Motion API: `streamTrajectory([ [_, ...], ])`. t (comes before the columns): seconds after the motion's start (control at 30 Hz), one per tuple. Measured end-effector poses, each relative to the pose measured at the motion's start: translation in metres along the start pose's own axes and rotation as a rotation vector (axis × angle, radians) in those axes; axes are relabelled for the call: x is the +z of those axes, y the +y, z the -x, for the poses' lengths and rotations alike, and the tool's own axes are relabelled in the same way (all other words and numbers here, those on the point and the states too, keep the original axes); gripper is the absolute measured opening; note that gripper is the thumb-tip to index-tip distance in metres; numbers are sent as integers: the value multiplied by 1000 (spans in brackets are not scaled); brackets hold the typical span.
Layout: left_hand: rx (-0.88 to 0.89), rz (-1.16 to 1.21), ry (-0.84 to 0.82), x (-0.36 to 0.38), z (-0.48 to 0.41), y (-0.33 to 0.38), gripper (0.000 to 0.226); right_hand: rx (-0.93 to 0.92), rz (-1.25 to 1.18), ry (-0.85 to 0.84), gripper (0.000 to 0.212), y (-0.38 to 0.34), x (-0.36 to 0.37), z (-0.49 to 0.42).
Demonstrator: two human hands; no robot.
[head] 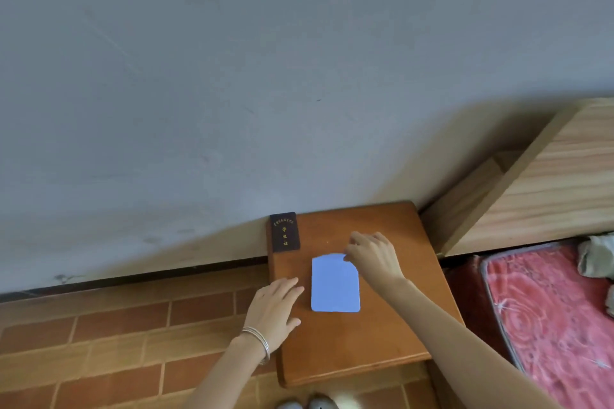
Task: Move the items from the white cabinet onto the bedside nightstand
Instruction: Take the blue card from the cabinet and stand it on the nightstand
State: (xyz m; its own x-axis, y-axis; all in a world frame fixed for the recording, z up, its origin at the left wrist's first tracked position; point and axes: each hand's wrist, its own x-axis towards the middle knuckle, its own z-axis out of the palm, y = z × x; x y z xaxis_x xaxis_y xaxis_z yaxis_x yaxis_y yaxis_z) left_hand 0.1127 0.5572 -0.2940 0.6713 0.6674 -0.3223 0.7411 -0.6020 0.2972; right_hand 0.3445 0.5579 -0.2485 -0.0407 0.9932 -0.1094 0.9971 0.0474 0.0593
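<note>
A person's right hand [373,256] pinches the far right corner of a pale blue card [335,285] between curled fingers [349,251]. That corner is bent slightly upward, while the rest of the card lies flat near the middle of the wooden nightstand's surface [382,339].

The left hand [274,307] rests palm down just beside the card's left edge. Its fingers [290,285] are straight and released, holding nothing, and the heel of the hand overhangs the left edge of the surface. Thin silver bangles [257,340] circle that wrist.

A dark booklet [284,232] with gold lettering lies in the far left corner. Its top edge sits against the grey wall [232,76] and its left side reaches the left rim. It lies apart from the card, with a strip of bare wood between them.

Open wood runs to the right of the card, in front of it towards the near rim, and across the far right corner by the wall.

To the right, a pale wooden headboard [548,183] stands close to the nightstand, with a red patterned mattress [548,315] below it. Brown tiled floor [116,335] lies to the left. The toes of pale shoes [305,403] show at the bottom edge.
</note>
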Motion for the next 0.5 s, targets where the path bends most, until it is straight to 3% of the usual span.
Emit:
streamTrajectory([
  [0.1, -26, -17, -33, 25, -10, -3, 60, 18, -61, 76, 30, 3, 19, -12],
  [0.27, -82, -21, -112, 58, -18, -4, 65, 13, -270, 450, 41, -7, 49, 17],
  [0.33, -99, -8, -104, 65, -24, -4, 67, -14, -308, 489, 39, -20, 66, 49],
  [0.43, -126, -5, -72, 74, -40, -9, 70, -62, -323, 201, 28, -32, 118, 86],
  [0.5, -147, -10, -58, 78, -56, -17, 74, 0, -301, -94, 38, -30, 151, 89],
])
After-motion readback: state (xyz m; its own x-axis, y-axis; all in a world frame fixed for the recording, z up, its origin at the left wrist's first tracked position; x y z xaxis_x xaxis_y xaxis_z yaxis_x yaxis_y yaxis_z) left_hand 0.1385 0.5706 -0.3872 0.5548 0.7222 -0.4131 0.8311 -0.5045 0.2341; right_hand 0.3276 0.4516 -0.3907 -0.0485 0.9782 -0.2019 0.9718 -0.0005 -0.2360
